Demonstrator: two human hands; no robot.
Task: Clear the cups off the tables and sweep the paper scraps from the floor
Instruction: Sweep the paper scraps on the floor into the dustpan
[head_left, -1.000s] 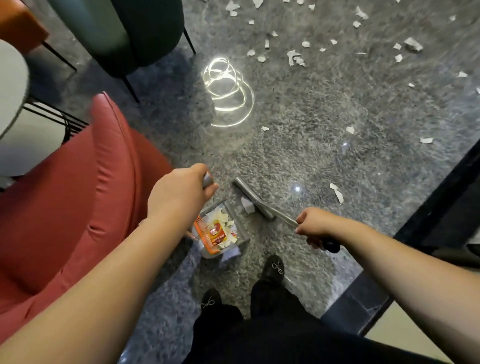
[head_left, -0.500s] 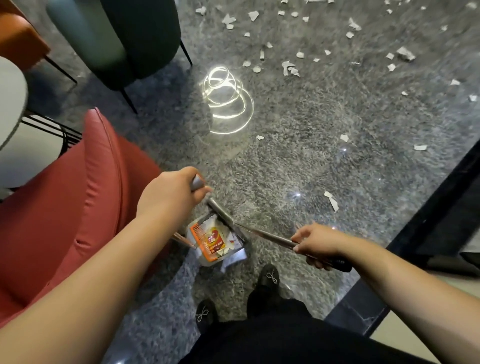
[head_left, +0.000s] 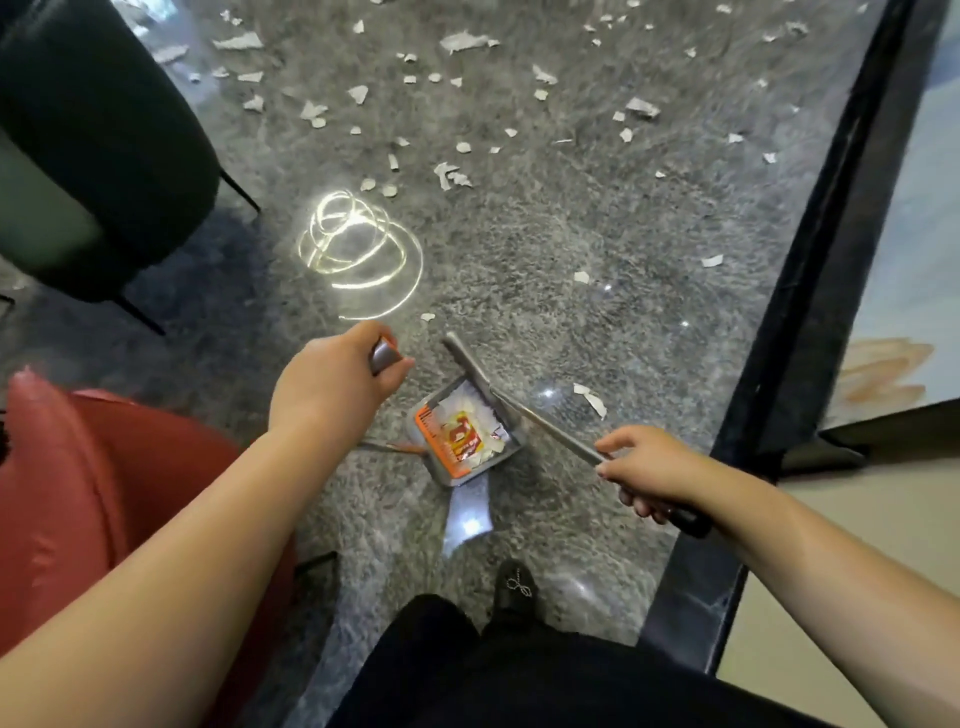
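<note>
A grey dustpan (head_left: 511, 444) stands on the speckled grey floor in front of my feet, holding white paper scraps and an orange wrapper (head_left: 457, 436). My left hand (head_left: 332, 384) grips the top of the dustpan's upright handle (head_left: 383, 356). My right hand (head_left: 644, 467) holds the grey broom handle (head_left: 550, 428), whose narrow head (head_left: 465, 358) lies across the pan's open edge. One torn scrap (head_left: 589, 397) lies just right of the pan. Several more paper scraps (head_left: 452, 174) are strewn across the floor farther ahead.
A red armchair (head_left: 78, 493) is close at my left, and a dark green chair (head_left: 98, 156) stands beyond it. A raised black border (head_left: 795, 291) runs along the right. A bright lamp reflection (head_left: 353, 254) glares on the floor. My black shoe (head_left: 517, 587) is below the pan.
The view has tilted up toward the scattered scraps. The broom head has moved from inside the pan's mouth out to its front edge; both hands keep their grips.
</note>
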